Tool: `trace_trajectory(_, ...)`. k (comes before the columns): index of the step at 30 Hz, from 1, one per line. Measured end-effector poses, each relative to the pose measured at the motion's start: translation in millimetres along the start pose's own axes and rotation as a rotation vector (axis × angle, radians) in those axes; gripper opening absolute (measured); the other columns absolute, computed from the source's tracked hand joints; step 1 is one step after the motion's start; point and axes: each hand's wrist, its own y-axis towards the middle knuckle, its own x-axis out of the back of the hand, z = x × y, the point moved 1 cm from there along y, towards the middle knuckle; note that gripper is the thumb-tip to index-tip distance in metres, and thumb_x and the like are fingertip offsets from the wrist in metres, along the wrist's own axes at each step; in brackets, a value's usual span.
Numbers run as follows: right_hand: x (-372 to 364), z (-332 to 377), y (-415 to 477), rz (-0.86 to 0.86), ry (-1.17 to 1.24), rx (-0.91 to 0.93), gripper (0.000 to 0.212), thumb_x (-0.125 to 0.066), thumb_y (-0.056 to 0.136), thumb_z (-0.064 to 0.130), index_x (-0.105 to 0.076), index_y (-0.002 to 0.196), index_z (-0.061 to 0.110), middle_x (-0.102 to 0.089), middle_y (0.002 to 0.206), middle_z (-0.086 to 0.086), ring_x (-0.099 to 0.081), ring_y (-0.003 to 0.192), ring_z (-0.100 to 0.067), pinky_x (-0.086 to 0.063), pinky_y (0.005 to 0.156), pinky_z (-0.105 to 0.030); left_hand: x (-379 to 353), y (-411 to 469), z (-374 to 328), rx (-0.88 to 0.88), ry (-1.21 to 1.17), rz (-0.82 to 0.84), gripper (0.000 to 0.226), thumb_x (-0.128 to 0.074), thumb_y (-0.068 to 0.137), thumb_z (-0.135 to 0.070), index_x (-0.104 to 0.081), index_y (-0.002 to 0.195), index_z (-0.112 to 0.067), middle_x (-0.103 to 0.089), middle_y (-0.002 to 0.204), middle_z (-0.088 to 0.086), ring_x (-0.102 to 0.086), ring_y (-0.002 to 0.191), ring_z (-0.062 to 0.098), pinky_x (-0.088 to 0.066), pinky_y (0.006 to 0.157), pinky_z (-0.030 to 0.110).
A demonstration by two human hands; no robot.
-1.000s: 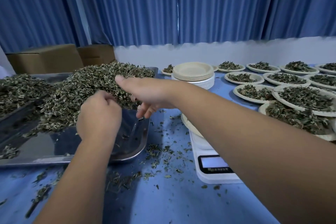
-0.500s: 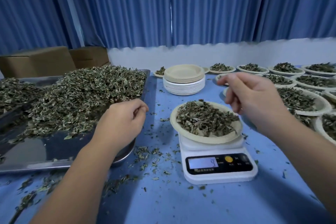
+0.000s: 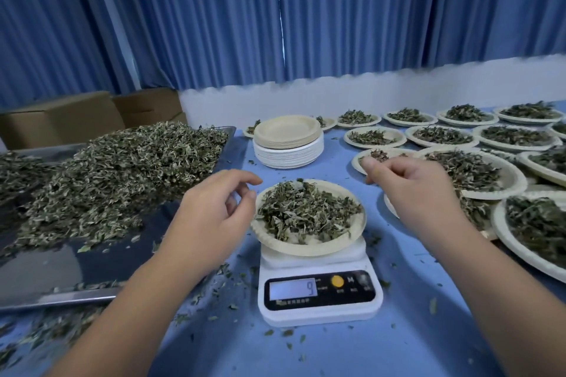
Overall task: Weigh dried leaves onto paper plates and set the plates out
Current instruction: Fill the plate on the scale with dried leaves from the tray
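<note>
**Base:** Where's the load?

**Me:** Paper plate point(image 3: 309, 251) sits on the scale point(image 3: 318, 315), mid counter point(image 3: 337, 352) toward the near edge. It is heaped with dried leaves point(image 3: 306, 211). Display shows a 9.

**Base:** Hands?

**Me:** Left hand point(image 3: 211, 211) is just beside the plate's left rim, fingers loosely curled, thumb and forefinger apart. I see nothing in them. Right hand point(image 3: 413, 187) is raised off the plate's right side, fingers curled toward the thumb. I cannot tell whether it pinches a few leaves or nothing.

**Base:** How will it handle?

**Me:** My judgement: very light, plate and leaves both. The paper is thin, so the rim likely flexes if pinched at one spot. The leaves are loose and brittle and will spill on any tilt. I'd take it under the rim on both sides, thumbs on the lip, and lift it level.

**Base:** Surroundings?

**Me:** Filled plates point(image 3: 490, 195) crowd the right side out to the far right corner. Stack of empty plates point(image 3: 288, 144) stands toward the far edge. Tray point(image 3: 61, 278) of loose leaves takes the left side
</note>
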Motion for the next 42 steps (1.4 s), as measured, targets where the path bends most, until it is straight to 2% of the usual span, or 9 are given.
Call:
trace_trajectory(5,-3,0,1,0.158,0.044,0.013,0.036,-0.068,0.085,0.038,-0.067,0.068,0.006,-0.034,0.039,0.012,-0.029,0.035,-0.005,-0.024,0.039,-0.011,-20,48,-18,-0.023,0.161,0.249,0.027,-0.054,0.094,-0.026,-0.058,0.121,-0.03,-0.054,0.11,-0.013,-0.05,0.088,-0.002,-0.034,0.079,0.01)
trace_trajectory(9,2,-10,4,0.164,-0.031,0.001,0.042,-0.061,0.09,0.041,-0.066,0.075,0.002,-0.041,0.046,0.009,-0.031,0.039,-0.006,-0.03,0.046,-0.021,-38,82,-30,-0.011,0.306,0.589,0.038,-0.056,0.095,-0.032,-0.052,0.133,-0.033,-0.047,0.138,-0.007,-0.046,0.116,0.009,-0.029,0.089,0.018)
trace_trajectory(11,4,-14,6,0.117,-0.07,0.002,0.043,-0.058,0.092,0.039,-0.065,0.079,-0.002,-0.044,0.053,0.0,-0.03,0.042,-0.007,-0.029,0.051,-0.026,-42,91,-34,0.013,0.347,0.7,0.039,-0.056,0.095,-0.037,-0.051,0.133,-0.036,-0.05,0.137,-0.007,-0.049,0.108,0.008,-0.032,0.087,0.02)
trace_trajectory(17,2,-19,11,0.124,-0.125,-0.045,0.019,-0.058,0.093,0.021,-0.066,0.076,0.017,-0.051,0.053,0.012,-0.042,0.046,-0.002,-0.033,0.052,-0.022,-46,97,-38,0.071,0.434,0.875,0.042,-0.061,0.088,-0.052,-0.054,0.127,-0.04,-0.053,0.133,-0.008,-0.049,0.103,0.01,-0.036,0.087,0.025)
trace_trajectory(21,3,-21,9,0.137,-0.14,-0.039,0.015,-0.059,0.092,0.018,-0.066,0.08,0.022,-0.053,0.06,0.012,-0.045,0.048,0.001,-0.032,0.052,-0.017,-54,93,-39,0.059,0.418,0.849,0.039,-0.066,0.086,-0.048,-0.06,0.122,-0.036,-0.053,0.133,-0.007,-0.05,0.117,0.012,-0.038,0.091,0.026)
trace_trajectory(25,5,-20,9,0.144,-0.15,-0.039,0.016,-0.062,0.091,0.019,-0.065,0.076,0.023,-0.053,0.059,0.009,-0.045,0.05,-0.003,-0.034,0.052,-0.019,-60,91,-38,0.017,0.427,0.785,0.031,-0.071,0.085,-0.039,-0.066,0.113,-0.03,-0.059,0.122,-0.005,-0.054,0.112,0.014,-0.044,0.095,0.031)
trace_trajectory(29,6,-19,7,0.156,-0.164,-0.042,0.015,-0.062,0.091,0.022,-0.066,0.077,0.021,-0.056,0.061,0.005,-0.047,0.053,-0.006,-0.035,0.054,-0.021,-57,92,-36,0.01,0.384,0.741,0.025,-0.073,0.084,-0.031,-0.067,0.108,-0.027,-0.063,0.11,-0.005,-0.057,0.1,0.012,-0.044,0.083,0.024)
trace_trajectory(33,8,-19,7,0.154,-0.154,-0.049,0.015,-0.062,0.092,0.023,-0.066,0.078,0.02,-0.055,0.06,0.004,-0.049,0.055,-0.01,-0.037,0.055,-0.023,-47,95,-39,0.031,0.27,0.653,0.014,-0.073,0.085,-0.023,-0.066,0.096,-0.029,-0.064,0.094,-0.011,-0.059,0.074,-0.004,-0.044,0.064,0.012)
trace_trajectory(42,7,-16,5,0.186,-0.213,-0.021,0.018,-0.062,0.092,0.023,-0.066,0.075,0.019,-0.055,0.06,0.004,-0.045,0.052,-0.007,-0.034,0.053,-0.022,-33,90,-44,-0.002,0.151,0.43,0.013,-0.075,0.082,-0.028,-0.063,0.084,-0.031,-0.058,0.078,-0.02,-0.05,0.07,-0.006,-0.034,0.056,0.001)
